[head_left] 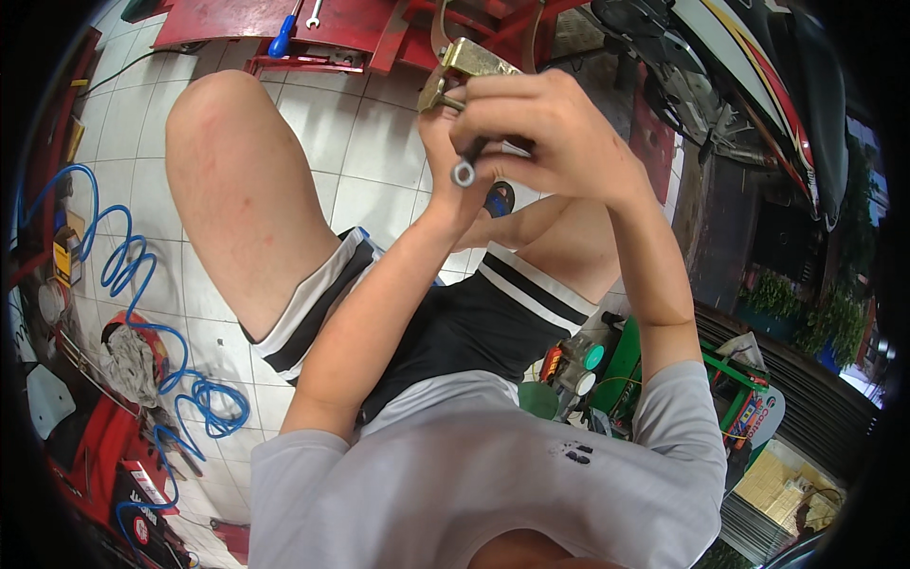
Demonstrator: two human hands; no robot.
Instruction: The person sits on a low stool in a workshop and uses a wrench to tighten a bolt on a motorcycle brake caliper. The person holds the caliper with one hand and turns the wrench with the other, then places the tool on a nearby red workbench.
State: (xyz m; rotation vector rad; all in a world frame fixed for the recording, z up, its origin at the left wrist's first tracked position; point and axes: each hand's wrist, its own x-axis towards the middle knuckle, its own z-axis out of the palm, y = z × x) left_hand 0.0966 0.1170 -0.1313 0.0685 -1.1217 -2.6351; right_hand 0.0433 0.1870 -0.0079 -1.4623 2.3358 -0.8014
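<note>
Both my hands are raised together in front of me, above my knees. My left hand is at a gold-coloured metal bracket, which has a bolt at its near end. The left fingers are largely hidden behind the other hand, but they appear to close around the bracket. My right hand is wrapped around a dark-shafted socket wrench; its silver round end points toward me. The right fingertips lie close against the bracket and bolt, and I cannot make out whether they press on it.
Ahead stands a red metal bench bearing a blue-handled screwdriver and a spanner. A motorcycle is at the far right. A coiled blue air hose trails over the white tiles at left. Jars stand by a green rack.
</note>
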